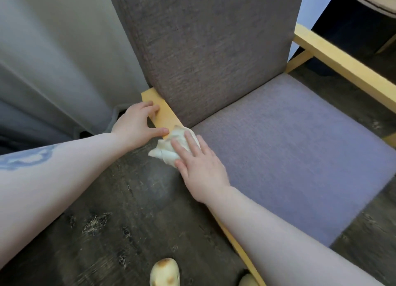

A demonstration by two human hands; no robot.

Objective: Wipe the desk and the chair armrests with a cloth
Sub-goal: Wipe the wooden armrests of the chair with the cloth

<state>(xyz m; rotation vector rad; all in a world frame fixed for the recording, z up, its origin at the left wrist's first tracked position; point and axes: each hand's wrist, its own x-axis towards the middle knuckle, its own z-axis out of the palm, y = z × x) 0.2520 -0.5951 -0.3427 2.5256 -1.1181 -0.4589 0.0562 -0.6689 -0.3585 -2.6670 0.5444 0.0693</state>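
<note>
A chair with a grey fabric back (205,50) and a grey seat (289,148) fills the middle of the head view. Its near yellow wooden armrest (166,114) runs from the backrest down toward me. My right hand (199,168) presses a crumpled white cloth (171,145) flat onto this armrest, fingers spread over it. My left hand (139,126) grips the outer edge of the same armrest just behind the cloth, thumb near the cloth. The far armrest (342,60) shows at the upper right.
A pale curtain (53,60) hangs at the left, close to the chair. Dark wood-pattern floor (117,221) lies below my arms. Two light slippers (164,273) show at the bottom edge. A dark piece of furniture (353,18) stands behind the far armrest.
</note>
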